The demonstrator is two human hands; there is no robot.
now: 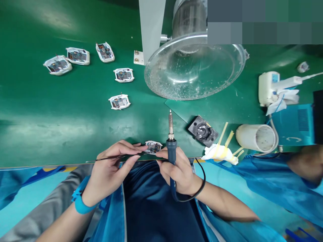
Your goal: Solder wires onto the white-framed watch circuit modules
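Observation:
My right hand [178,171] is wrapped round a soldering iron [172,149] with a dark blue handle. Its metal tip points away from me, up off the work, and its black cord loops by my wrist. A small white watch case [153,147] with an exposed circuit board lies at the front edge of the table. Fingers of both hands touch or nearly touch its sides. Between the thumb and fingers of my left hand [118,164] is a thin dark pair of tweezers [111,157], its point reaching toward the case. The exact contact at the board is too small to tell.
Several similar open watch cases [120,101] lie at the left on the green table [63,134]. A clear fume hood [194,74] hangs ahead. To the right are a black fixture [202,131], a taped white bundle [219,153], a white cup [256,138] and a co-worker's sleeve [264,181].

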